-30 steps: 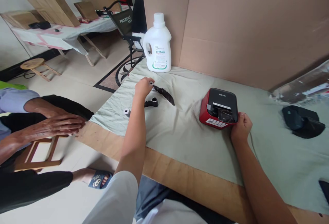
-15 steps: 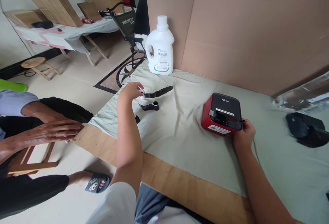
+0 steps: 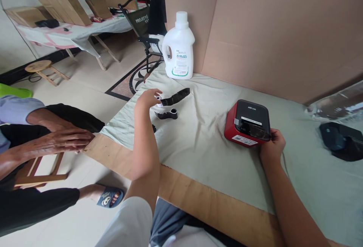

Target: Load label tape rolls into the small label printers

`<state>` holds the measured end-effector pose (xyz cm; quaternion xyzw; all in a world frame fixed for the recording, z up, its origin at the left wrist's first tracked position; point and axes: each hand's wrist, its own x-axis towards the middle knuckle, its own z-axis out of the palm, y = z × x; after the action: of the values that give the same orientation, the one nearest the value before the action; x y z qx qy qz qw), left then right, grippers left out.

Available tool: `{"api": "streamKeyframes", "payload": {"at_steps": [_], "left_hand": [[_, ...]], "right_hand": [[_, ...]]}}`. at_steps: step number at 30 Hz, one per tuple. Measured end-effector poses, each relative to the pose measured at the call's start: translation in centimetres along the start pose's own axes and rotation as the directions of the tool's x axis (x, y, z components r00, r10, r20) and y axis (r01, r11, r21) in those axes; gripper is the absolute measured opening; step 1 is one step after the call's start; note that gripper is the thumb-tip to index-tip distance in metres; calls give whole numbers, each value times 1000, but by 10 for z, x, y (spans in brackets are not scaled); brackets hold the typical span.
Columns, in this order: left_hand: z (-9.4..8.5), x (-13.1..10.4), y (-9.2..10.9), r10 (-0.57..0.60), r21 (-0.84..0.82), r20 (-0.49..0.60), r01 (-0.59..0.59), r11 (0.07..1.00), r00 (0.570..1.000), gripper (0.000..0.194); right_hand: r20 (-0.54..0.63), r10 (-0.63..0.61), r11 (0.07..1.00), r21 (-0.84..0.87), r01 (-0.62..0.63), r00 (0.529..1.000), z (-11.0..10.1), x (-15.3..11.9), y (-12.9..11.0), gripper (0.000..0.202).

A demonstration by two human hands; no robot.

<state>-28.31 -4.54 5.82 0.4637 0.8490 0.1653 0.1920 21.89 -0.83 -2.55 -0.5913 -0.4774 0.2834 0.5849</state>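
My left hand (image 3: 147, 99) reaches out over the cloth, fingers apart and slightly bent, just beside a small white roll (image 3: 159, 102). A strip of black ribbon (image 3: 176, 96) stretches from that roll across the cloth. Nearer to me lies a second black ribbon (image 3: 166, 115), curled at one end around a pale core. My right hand (image 3: 272, 145) grips the near right corner of a red and black label printer (image 3: 247, 123); some of its fingers are hidden behind the casing. The printer stands on the cloth with its white stickers facing me.
A white detergent bottle (image 3: 179, 47) stands at the back against a cardboard panel (image 3: 255, 31). Dark objects (image 3: 340, 141) and clear plastic wrap (image 3: 336, 101) are at the right. Another person's hands (image 3: 65, 137) rest at the table's left corner. The bare wooden edge (image 3: 204, 190) faces me.
The fingers of my left hand have loosened around the white roll. The far end of its black ribbon has swung slightly away from me. My right hand stays at the printer's corner.
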Motion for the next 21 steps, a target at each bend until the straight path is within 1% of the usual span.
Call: {"api": "streamKeyframes", "payload": {"at_steps": [4,8,13,16,18,21], "left_hand": [[0,-3,-1,-82,37,-30,83,996,996,44],[-4,-5,-12,-146,25,-99,149,989,984,48],[-3,-4,-30,-206,-48,-122,202,978,971,49],[-2,-5,-35,-212,-116,-159,195,974,964,43],[-2,-6,-36,-228,-132,-181,206,970,957,39],[-3,-9,-37,-304,-122,-137,289,950,943,35]], "right_hand": [[20,-27,999,-20,28,999,-4,4,9,26],[36,-50,998,-22,51,998,-6,8,18,28],[24,-30,998,-58,32,999,-4,5,10,25],[7,-20,998,-55,20,1000,-3,4,6,23],[8,-32,998,-52,32,999,-3,5,7,22],[17,-60,997,-53,61,998,-4,6,12,21]]}}
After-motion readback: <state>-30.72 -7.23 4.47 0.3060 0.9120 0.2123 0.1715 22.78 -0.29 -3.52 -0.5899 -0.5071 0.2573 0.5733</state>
